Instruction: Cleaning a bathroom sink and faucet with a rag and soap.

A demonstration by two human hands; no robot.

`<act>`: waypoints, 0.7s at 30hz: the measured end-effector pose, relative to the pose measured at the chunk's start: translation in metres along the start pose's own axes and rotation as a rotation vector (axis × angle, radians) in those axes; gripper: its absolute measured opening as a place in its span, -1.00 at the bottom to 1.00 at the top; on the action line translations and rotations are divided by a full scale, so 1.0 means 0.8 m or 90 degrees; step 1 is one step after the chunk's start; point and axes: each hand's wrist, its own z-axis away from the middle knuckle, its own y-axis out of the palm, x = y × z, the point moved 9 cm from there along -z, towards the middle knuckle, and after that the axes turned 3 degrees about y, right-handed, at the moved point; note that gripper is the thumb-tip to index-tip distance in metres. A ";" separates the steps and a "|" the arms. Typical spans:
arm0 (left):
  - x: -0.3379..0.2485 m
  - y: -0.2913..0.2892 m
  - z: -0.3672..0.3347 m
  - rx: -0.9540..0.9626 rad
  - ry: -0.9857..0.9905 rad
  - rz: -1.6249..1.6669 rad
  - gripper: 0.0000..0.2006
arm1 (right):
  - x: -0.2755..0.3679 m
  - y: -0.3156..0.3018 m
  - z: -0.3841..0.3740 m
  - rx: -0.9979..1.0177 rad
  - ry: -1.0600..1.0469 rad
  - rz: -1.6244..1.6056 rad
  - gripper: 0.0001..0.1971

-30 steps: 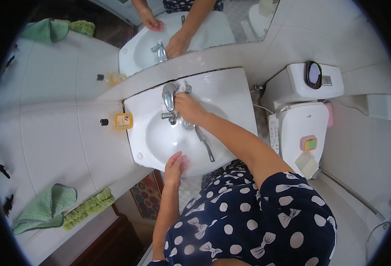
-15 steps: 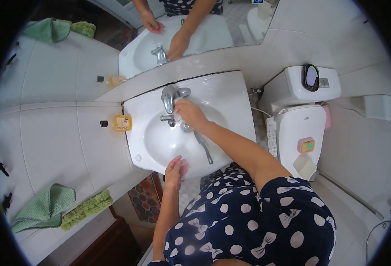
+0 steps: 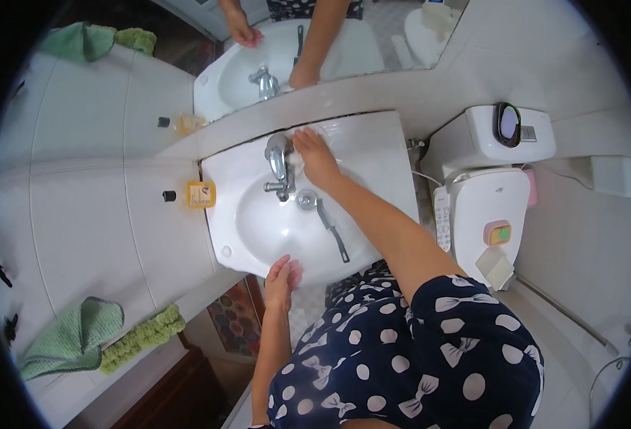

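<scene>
A chrome faucet [image 3: 279, 161] stands at the back of the white washbasin [image 3: 390, 179]. My right hand [image 3: 317, 157] is beside it on the right, fingers bent and down by the basin's back ledge. Something whitish shows at its palm edge, too hidden to name. Over the basin's front rim hovers my left hand [image 3: 282, 279], palm up, fingers loosely apart, holding nothing. A long grey tool [image 3: 333, 232] with a hole in its handle end lies on the bowl's right slope; its kind is unclear. The round drain stopper [image 3: 306, 200] sits beside its upper end.
A bottle of yellow liquid [image 3: 201, 194] with a black cap is left of the basin. Green cloths [image 3: 79, 336] lie on the left ledge. To the right is a toilet [image 3: 483, 207] with a sponge [image 3: 500, 234] on its lid. A mirror [image 3: 358, 50] runs behind.
My right hand has moved back and slightly right along the faucet, toward the rear ledge. The faucet's side lever no longer shows beside it. My left hand stays nearly in place.
</scene>
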 end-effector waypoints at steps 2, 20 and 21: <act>-0.008 0.009 -0.005 0.003 0.006 0.003 -0.70 | 0.007 -0.010 0.023 0.007 -0.048 -0.001 -0.56; -0.015 0.023 -0.006 0.017 0.003 -0.020 -0.71 | -0.001 -0.015 -0.023 -0.040 0.040 0.018 -0.69; -0.021 0.023 -0.007 0.014 0.021 -0.039 -0.71 | 0.002 -0.017 -0.022 -0.078 0.034 0.012 -0.69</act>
